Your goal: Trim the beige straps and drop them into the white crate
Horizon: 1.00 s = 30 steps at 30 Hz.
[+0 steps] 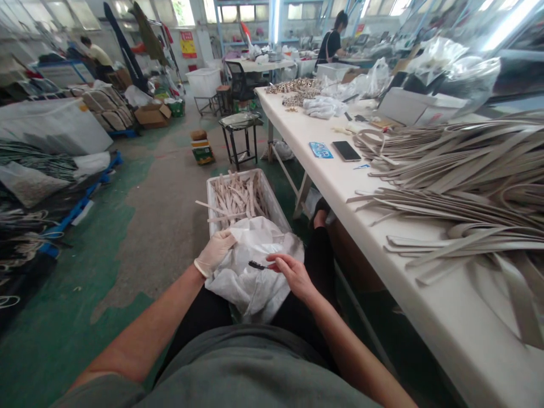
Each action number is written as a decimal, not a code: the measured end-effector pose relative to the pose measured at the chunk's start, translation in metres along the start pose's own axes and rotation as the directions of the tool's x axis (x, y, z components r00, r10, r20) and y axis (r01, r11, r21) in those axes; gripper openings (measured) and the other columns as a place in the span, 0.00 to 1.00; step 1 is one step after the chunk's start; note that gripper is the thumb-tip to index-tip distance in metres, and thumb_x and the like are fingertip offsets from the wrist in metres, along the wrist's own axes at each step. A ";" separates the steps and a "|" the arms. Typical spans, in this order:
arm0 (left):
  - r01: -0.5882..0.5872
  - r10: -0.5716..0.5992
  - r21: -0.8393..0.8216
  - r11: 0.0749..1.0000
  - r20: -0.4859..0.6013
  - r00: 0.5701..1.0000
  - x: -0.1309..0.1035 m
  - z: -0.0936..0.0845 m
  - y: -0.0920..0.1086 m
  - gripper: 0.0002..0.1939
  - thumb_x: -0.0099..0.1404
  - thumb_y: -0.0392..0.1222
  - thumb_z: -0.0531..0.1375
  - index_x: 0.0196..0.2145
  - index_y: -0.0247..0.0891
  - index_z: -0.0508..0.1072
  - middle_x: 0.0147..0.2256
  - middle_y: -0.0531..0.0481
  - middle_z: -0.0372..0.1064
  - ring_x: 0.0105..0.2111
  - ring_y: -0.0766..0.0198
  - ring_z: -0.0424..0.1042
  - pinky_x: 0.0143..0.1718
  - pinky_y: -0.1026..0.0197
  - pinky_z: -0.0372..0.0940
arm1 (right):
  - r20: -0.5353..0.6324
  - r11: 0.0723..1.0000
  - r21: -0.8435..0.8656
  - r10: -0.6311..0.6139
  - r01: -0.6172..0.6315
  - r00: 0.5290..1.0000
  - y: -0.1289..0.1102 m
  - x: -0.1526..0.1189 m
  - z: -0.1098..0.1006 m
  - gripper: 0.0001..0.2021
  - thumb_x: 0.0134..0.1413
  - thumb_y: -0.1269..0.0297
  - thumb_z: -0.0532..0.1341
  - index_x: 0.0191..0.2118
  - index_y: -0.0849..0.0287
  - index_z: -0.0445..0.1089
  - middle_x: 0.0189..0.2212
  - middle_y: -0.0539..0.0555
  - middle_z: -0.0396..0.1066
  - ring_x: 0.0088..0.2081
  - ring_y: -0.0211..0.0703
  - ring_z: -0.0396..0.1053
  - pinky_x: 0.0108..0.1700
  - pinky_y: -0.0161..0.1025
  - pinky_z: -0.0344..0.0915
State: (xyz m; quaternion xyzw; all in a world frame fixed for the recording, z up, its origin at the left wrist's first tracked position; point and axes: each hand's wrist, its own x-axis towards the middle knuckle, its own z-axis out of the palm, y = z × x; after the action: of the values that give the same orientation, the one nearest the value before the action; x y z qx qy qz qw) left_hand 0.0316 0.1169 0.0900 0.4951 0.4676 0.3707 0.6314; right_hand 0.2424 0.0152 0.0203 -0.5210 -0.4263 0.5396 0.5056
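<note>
A white plastic bag (250, 283) lies across my lap. My left hand (216, 252), in a pale glove, has its fingers closed on the bag's upper left edge. Bare and pinched, my right hand (293, 275) holds a small black brush-like piece (257, 265) over the bag, its dark end pointing left. Just beyond the bag stands a white crate (276, 205) filled with pale beige strips (238, 195), a few of which stick out over its left side.
On the long white table (335, 198) at the right are bundled beige straps (446, 153), a phone (346, 151) and a blue card (321, 149). A stool (240, 122) stands ahead. Two people sit farther back. Blue pallets (80, 204) line the left.
</note>
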 end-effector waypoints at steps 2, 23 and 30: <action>-0.047 0.045 0.031 0.998 0.058 0.997 -0.003 0.005 0.000 0.22 0.49 0.55 0.70 0.32 0.32 0.80 0.25 0.48 0.75 0.27 0.61 0.71 0.32 0.60 0.67 | 0.027 0.990 0.130 0.048 -0.051 0.998 -0.013 0.006 0.008 0.17 0.56 0.49 0.62 0.41 0.59 0.75 0.39 0.60 0.78 0.40 0.51 0.77 0.44 0.48 0.73; -0.587 0.404 0.792 0.165 0.489 0.773 0.018 -0.016 0.003 0.26 0.59 0.29 0.54 0.53 0.42 0.76 0.54 0.42 0.72 0.56 0.52 0.67 0.60 0.47 0.58 | -0.045 0.885 -0.366 -0.326 0.288 0.944 -0.020 0.027 0.006 0.21 0.61 0.56 0.56 0.58 0.54 0.67 0.59 0.59 0.67 0.54 0.49 0.69 0.57 0.48 0.63; -0.596 0.390 0.796 0.102 0.519 0.760 0.025 -0.002 0.001 0.24 0.61 0.29 0.54 0.52 0.42 0.76 0.53 0.43 0.73 0.55 0.52 0.68 0.57 0.46 0.58 | 0.073 0.811 -0.558 -0.162 0.175 0.984 -0.021 0.019 0.019 0.10 0.55 0.58 0.64 0.39 0.58 0.77 0.29 0.54 0.77 0.32 0.47 0.75 0.38 0.42 0.69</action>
State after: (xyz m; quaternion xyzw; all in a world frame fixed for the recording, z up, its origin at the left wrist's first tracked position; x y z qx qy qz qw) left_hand 0.0370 0.1408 0.0850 0.9208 0.3382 0.1692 0.0954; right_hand 0.2266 0.0375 0.0404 -0.6011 -0.6162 0.3487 0.3708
